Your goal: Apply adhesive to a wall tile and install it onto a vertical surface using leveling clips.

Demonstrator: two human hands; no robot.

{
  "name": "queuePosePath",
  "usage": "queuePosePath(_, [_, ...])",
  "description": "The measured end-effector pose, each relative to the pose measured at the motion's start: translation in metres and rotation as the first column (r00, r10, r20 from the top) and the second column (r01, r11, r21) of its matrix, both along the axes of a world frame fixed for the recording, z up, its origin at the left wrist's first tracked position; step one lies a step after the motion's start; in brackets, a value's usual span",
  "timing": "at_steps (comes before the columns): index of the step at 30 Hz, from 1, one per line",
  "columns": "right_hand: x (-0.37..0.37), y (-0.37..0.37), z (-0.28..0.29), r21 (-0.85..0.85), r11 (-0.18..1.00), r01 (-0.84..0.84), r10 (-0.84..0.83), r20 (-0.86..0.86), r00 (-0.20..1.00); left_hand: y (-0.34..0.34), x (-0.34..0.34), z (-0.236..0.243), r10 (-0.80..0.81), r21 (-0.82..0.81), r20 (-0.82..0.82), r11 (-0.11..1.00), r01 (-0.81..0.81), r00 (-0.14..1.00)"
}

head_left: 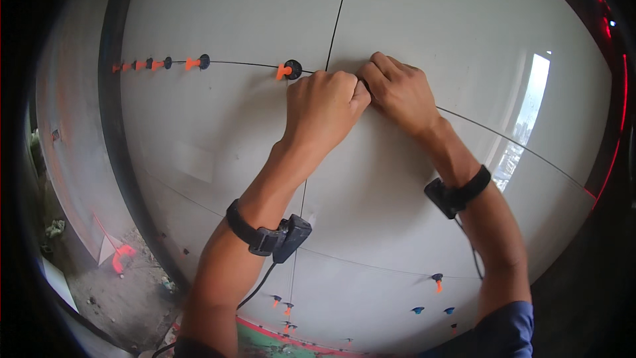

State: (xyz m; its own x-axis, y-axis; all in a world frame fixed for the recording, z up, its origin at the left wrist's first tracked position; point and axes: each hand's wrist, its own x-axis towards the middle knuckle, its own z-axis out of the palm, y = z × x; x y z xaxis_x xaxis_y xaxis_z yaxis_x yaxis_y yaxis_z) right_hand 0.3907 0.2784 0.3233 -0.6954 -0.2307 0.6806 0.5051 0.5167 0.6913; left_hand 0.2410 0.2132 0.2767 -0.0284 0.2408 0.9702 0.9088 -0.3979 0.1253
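Note:
Both my hands meet at a horizontal joint on glossy white wall tiles [430, 20], right beside a crossing joint. My left hand [321, 106] is closed, fingers curled toward the joint; what it holds is hidden. My right hand [397, 89] is closed too, fingertips curled down against a small dark thing at the joint, too hidden to name. Just left of my hands sits an orange-handled tile leveler with a black round base [289, 70]. More such levelers [199, 61] line the joint to the left.
Lower tiles carry several orange levelers [437, 282] and blue pieces [417, 309]. A dark edge borders the tiles at left, beside another wall surface [69, 126] and a dusty floor [126, 305]. Red laser lines [623, 99] show at the right rim. A window reflects in the tile.

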Motion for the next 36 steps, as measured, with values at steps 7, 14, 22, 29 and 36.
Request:
queuePosePath(7, [-0.008, -0.004, -0.017, -0.004, 0.983, -0.181, 0.179, -0.142, 0.974, 0.000, -0.007, 0.005, -0.085, -0.022, -0.067, 0.996, 0.083, 0.994])
queuePosePath(14, [-0.004, -0.008, -0.018, -0.094, 0.984, -0.153, 0.148, -0.057, 0.987, -0.001, -0.013, 0.012, -0.155, -0.146, -0.116, 0.980, 0.137, 0.981])
queuePosePath(22, [-0.023, -0.001, -0.045, 0.009, 0.989, -0.151, 0.147, -0.299, 0.943, 0.013, -0.017, 0.004, -0.356, -0.069, -0.022, 0.933, 0.354, 0.934])
queuePosePath(29, [-0.059, 0.006, -0.080, -0.005, 0.990, -0.142, 0.097, -0.707, 0.700, 0.013, -0.020, 0.004, -0.387, -0.104, 0.007, 0.917, 0.386, 0.922])
queuePosePath(36, [-0.092, 0.000, -0.087, -0.044, 0.942, -0.332, 0.094, -0.917, 0.388, 0.010, -0.018, 0.007, -0.370, -0.142, 0.007, 0.919, 0.368, 0.929])
